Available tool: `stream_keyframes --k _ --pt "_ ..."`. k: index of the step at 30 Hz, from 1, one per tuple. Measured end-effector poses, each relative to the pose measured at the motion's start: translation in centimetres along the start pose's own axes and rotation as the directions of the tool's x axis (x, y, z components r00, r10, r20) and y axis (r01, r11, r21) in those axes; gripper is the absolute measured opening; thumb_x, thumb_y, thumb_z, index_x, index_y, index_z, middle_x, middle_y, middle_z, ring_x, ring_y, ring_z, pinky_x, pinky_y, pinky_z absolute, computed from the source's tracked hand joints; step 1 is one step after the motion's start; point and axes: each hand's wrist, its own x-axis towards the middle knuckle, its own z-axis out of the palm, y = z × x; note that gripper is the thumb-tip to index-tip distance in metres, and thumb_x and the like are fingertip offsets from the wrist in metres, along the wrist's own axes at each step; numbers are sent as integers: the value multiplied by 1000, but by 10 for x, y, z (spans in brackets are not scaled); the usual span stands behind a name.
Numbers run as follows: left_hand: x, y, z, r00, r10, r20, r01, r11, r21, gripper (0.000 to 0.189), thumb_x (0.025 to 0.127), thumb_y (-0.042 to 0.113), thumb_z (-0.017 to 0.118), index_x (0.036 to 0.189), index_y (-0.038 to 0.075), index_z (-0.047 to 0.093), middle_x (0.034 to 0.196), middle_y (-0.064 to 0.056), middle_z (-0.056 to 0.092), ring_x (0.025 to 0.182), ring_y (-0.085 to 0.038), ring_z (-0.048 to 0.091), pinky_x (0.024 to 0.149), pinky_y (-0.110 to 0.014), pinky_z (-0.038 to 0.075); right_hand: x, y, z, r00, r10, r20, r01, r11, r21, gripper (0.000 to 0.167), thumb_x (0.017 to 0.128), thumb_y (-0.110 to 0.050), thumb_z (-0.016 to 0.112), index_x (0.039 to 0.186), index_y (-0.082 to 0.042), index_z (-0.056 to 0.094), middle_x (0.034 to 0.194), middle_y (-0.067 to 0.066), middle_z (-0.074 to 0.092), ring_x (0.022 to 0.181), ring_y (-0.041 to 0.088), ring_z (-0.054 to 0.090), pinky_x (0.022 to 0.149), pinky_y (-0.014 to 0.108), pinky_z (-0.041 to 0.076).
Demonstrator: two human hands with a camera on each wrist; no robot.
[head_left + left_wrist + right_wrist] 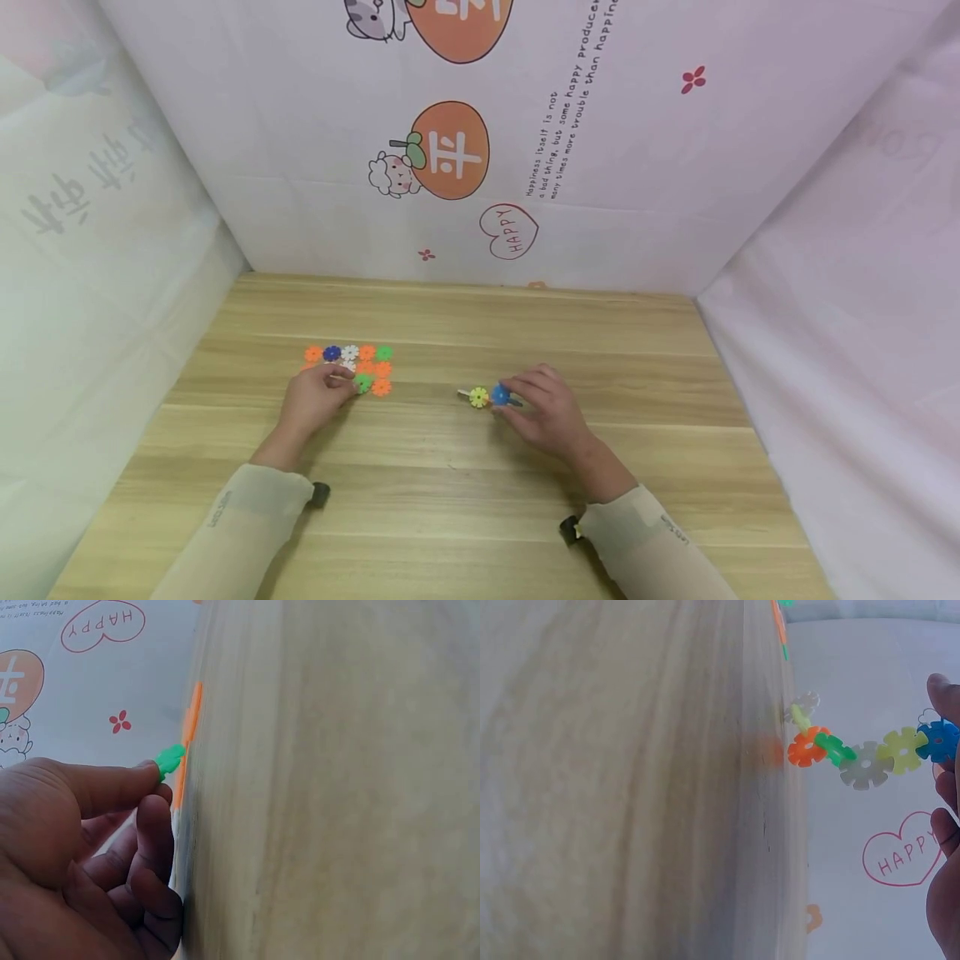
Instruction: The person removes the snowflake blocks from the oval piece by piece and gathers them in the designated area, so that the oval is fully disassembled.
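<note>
My left hand (317,402) pinches a green notched plastic disc (169,760) between thumb and index finger. In the head view it is at the near side of a group of flat discs on the table. My right hand (551,412) holds a blue notched disc (939,741), the end piece of a chain of several interlocked discs. From the blue piece the chain runs through a yellow disc (902,750), a greyish one (866,766), a green one (835,748) and an orange one (807,747) toward the table. The two hands are well apart.
Loose discs lie in rows at the left of the wooden table (420,500), among them a dark blue disc (332,353) and an orange disc (382,387). Printed white cloth (615,242) hangs at the back, with cloth on both sides.
</note>
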Motion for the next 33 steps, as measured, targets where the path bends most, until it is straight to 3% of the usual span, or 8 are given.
stream_keyframes --k 5,10,14,33 --pt "2 -1 -2 1000 -9 17 8 999 35 24 96 26 75 112 8 75 105 -11 77 95 -26 71 76 -36 54 0 -1 0 1000 -1 3 1 1000 -1 40 75 -17 92 107 1 77 102 7 76 91 24 66 79 39 54" --pt "6 -1 -1 999 -22 31 20 997 70 25 95 28 75 112 9 76 105 -10 77 94 -26 69 77 -39 53 0 -1 0 1000 -13 -7 13 1000 1 36 82 -22 89 107 0 77 101 7 76 90 23 66 78 38 54" --pt "8 -3 -1 998 -34 50 29 995 96 27 95 31 75 110 9 76 104 -9 76 92 -25 68 77 -39 53 1 0 0 999 -29 -23 29 1000 2 36 81 -21 89 107 1 76 101 8 76 89 23 66 77 38 54" --pt "7 0 -6 997 -30 69 22 994 105 30 95 33 74 110 7 76 102 -8 76 92 -25 68 81 -45 54 3 0 1 999 -39 -26 39 999 -7 37 82 -23 88 108 1 77 101 8 76 90 25 65 79 40 54"
